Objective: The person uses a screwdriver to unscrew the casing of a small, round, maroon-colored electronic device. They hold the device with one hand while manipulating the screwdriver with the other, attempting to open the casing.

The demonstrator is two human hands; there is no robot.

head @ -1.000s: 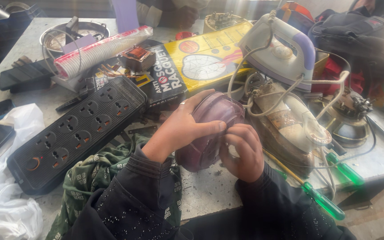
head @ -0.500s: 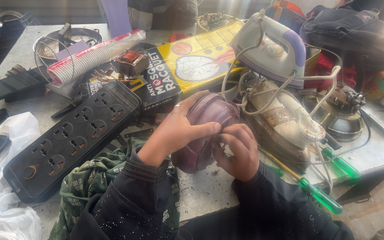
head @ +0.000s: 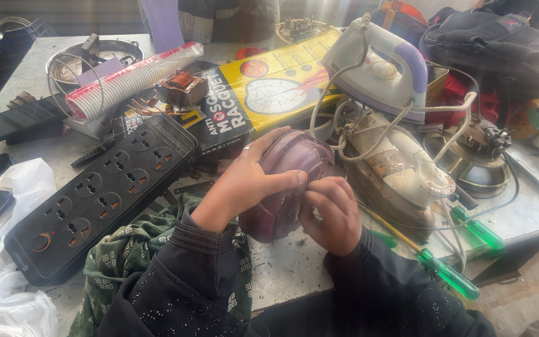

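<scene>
A rounded purple plastic housing (head: pixel 294 162) with ribbed vents stands on its edge on the worn table (head: pixel 288 268). My left hand (head: pixel 244 184) wraps over its top and left side, thumb pressed across the front. My right hand (head: pixel 332 209) grips its lower right edge, fingers curled against it. Both arms wear dark sleeves. The housing's underside is hidden behind my hands.
A black power strip (head: pixel 95 200) lies left, above a green patterned cloth (head: pixel 132 256). A yellow-and-black box (head: pixel 263 93), a stack of cups (head: pixel 132 78), a white-purple iron (head: pixel 382 68), an old iron (head: pixel 394 175) and green-handled screwdrivers (head: pixel 450 274) crowd the table.
Both hands have kept hold of the purple housing. The view has shifted slightly, and my right-hand fingers have tucked closer against its lower edge.
</scene>
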